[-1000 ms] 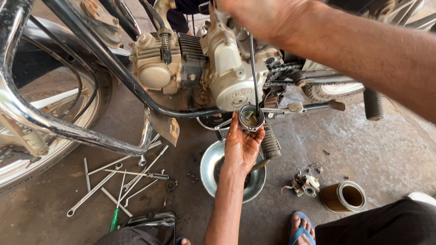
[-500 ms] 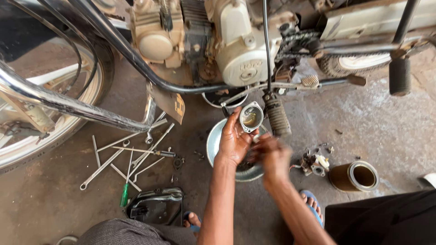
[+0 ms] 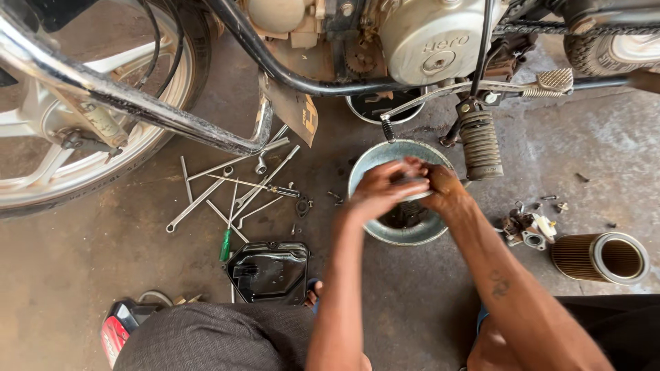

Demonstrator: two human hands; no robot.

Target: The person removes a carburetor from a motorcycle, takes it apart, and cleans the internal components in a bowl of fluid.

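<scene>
Both hands, left hand point(image 3: 381, 189) and right hand point(image 3: 443, 192), are closed together round a small, motion-blurred metal part point(image 3: 412, 184) over the round grey metal basin point(image 3: 371, 161) beneath the motorcycle engine point(image 3: 426, 41), so cleaning looks midway, refitting undone.

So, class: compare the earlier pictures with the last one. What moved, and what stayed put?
The right hand came down from the motorcycle and met the left hand over the metal bowl; both now close around the small part, which is blurred. The spanners, the cylindrical filter and the black cover kept their places on the floor.
</scene>
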